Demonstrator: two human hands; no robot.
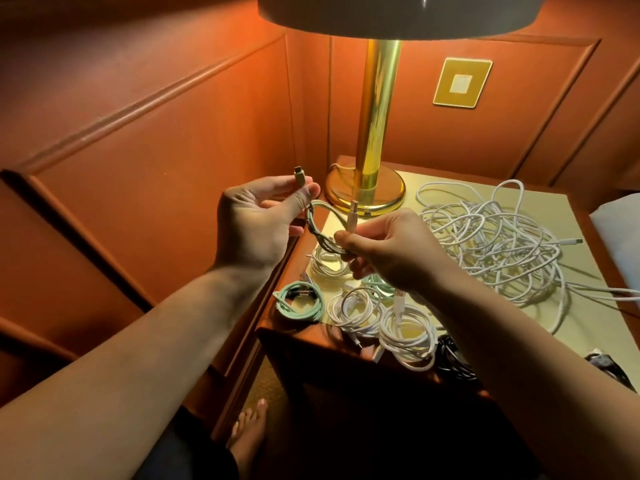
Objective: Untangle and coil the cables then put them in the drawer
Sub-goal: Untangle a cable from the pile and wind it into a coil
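Green braided cable is being wound into a small coil in mid-air at the centre of the frame, above the near-left corner of the table, so the step in hand looks like the coiling of one more cable. The left hand is pinching one plug end between thumb and forefinger, with that plug poking up above the fingertips and the other fingers lying loosely curled. The right hand is gripping the gathered loops at their lower right, fingers curled round them, while the other plug is standing up just above its knuckles.

Finished coils are lying along the lower middle of the frame on the table's front edge: a green coil to the left, white coils beside it, and a black coil partly hidden under the right forearm. A big white tangle is sprawling across the right of the table, not yet sorted, beside the brass lamp at upper centre.

Next, I judge, the loose end is needing to be tucked or wrapped so the loops stay together, and the coil set down with the others. No drawer front is plainly showing, so most of the task is seeming yet undone.
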